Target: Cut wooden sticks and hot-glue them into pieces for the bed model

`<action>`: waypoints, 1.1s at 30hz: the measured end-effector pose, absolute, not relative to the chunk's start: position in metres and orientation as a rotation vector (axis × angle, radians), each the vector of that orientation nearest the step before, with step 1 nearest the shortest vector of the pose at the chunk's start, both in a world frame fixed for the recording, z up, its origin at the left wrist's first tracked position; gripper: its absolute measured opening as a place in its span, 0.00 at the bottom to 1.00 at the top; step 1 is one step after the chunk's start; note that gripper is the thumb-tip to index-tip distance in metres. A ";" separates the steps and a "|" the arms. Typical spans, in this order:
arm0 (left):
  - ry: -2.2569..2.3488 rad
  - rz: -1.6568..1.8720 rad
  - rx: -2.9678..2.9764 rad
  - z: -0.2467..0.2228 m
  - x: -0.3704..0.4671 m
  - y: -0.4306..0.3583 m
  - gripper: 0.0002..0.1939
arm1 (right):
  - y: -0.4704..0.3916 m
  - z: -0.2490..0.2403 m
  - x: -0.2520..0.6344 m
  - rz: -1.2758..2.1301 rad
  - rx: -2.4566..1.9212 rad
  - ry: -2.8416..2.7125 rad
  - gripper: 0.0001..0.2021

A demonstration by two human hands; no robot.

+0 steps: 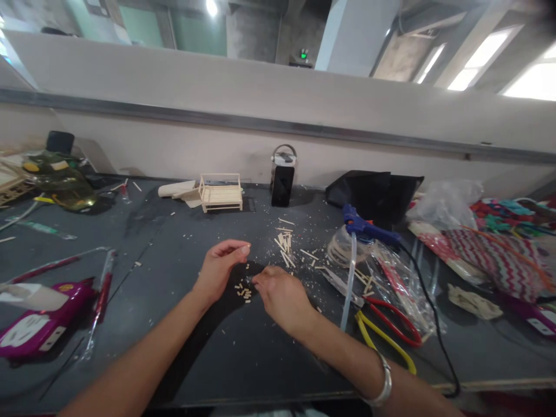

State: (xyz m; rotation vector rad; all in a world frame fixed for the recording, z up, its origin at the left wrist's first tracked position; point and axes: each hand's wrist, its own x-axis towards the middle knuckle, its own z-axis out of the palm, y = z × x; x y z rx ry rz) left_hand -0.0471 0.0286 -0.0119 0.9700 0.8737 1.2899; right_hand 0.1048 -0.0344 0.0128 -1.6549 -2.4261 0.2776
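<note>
My left hand (219,267) is above the dark tabletop, thumb and forefinger pinched together. A tiny pale bit may show at its fingertips, too small to make out. Just right of it and lower, my right hand (282,294) has its fingers drawn together, and whatever is in them is hidden. Between and below the hands lies a small heap of short cut wooden pieces (244,292). Beyond my right hand, longer thin wooden sticks (285,242) lie scattered among shavings. A small wooden frame with railings (220,196) stands at the back of the table.
A blue glue gun (369,227) rests over a roll of clear tape (343,246) at right. Nearer are pliers with red and yellow handles (386,333). A phone (282,185) leans upright by the wall. A purple device (47,318) sits at left.
</note>
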 end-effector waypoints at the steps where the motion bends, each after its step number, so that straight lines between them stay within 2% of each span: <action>1: 0.872 1.289 0.973 -0.012 -0.047 0.029 0.08 | -0.034 0.011 0.104 0.288 -1.656 -2.432 0.13; 10: 0.878 1.256 0.990 -0.017 -0.049 0.029 0.08 | -0.034 0.002 0.089 0.394 -1.619 -2.439 0.13; 17: 0.755 1.223 0.965 -0.010 -0.047 0.023 0.06 | -0.027 -0.003 0.089 0.588 -1.613 -2.189 0.08; 24: 0.725 1.229 0.995 -0.006 -0.046 0.019 0.06 | -0.026 0.026 0.113 0.784 -1.453 -1.824 0.05; 27: 0.713 1.221 1.032 -0.007 -0.045 0.019 0.06 | -0.026 0.034 0.124 1.092 -1.278 -1.435 0.05; 29: 0.700 1.210 1.063 -0.008 -0.045 0.018 0.05 | -0.024 0.033 0.128 1.325 -1.105 -1.152 0.08; 31: 0.699 1.196 1.088 -0.009 -0.044 0.018 0.04 | -0.022 0.028 0.130 1.454 -0.978 -0.998 0.12; 33: 0.704 1.179 1.100 -0.010 -0.044 0.017 0.03 | -0.019 0.023 0.130 1.516 -0.910 -0.919 0.11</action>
